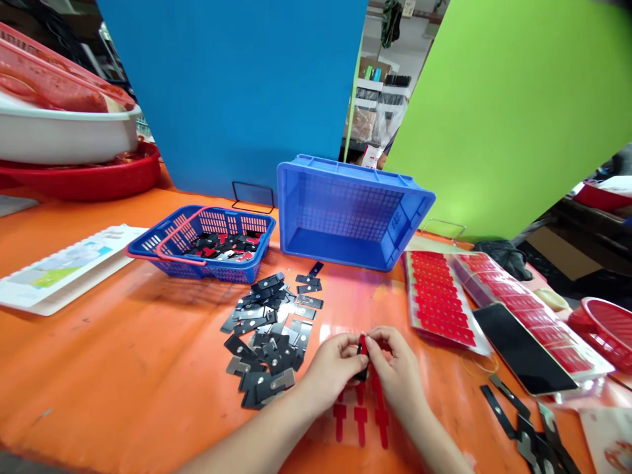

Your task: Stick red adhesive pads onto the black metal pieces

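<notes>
Red T-shaped stickers (360, 411) flat on glossy orange tabletop (123, 368); left hand (336, 365) and right hand (395, 365) pinching small black-and-red piece (363, 349) together.

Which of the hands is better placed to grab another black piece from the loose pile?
Probably the left hand: the pile of black pieces lies just to its left, while the right hand sits farther off, both pinching a small piece.

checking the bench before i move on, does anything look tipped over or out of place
The large blue plastic crate lies tipped on its side, its open mouth facing the hands, empty inside. The black flat parts lie in a loose, overlapping heap on the orange table.
</notes>
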A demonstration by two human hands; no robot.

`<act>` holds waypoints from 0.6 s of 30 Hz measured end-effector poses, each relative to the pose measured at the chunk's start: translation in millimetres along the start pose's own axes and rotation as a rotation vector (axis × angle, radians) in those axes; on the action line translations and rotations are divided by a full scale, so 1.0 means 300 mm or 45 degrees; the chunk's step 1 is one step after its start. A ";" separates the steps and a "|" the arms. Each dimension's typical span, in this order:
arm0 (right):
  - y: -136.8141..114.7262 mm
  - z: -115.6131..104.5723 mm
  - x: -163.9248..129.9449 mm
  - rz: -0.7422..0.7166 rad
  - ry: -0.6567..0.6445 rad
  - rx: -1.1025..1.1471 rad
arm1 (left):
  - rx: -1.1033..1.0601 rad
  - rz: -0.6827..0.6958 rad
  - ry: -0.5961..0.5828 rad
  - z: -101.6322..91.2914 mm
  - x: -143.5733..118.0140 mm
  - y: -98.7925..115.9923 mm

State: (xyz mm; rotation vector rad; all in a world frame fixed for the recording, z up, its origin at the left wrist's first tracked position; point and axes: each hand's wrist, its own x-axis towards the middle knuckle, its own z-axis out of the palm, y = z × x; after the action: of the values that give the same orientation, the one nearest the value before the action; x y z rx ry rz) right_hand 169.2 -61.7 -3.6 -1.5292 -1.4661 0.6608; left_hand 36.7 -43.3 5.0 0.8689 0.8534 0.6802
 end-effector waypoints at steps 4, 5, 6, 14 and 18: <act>-0.005 -0.002 0.000 -0.020 0.010 -0.051 | -0.019 0.007 0.000 0.001 0.002 -0.004; -0.008 -0.003 0.000 -0.023 0.008 -0.060 | -0.026 0.008 -0.003 0.002 0.001 -0.004; -0.011 -0.003 0.000 -0.025 0.007 -0.067 | -0.033 0.010 -0.009 0.002 0.001 -0.005; -0.016 -0.001 -0.001 -0.036 0.017 -0.075 | -0.036 -0.003 -0.013 0.003 -0.004 -0.004; -0.014 0.000 -0.002 -0.048 0.031 -0.069 | -0.044 -0.011 -0.013 0.008 -0.007 0.006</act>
State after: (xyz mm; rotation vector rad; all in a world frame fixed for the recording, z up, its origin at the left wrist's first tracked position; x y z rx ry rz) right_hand 167.0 -62.6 0.1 -1.5418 -1.5019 0.5821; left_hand 37.4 -44.9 8.0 0.8367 0.8333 0.6807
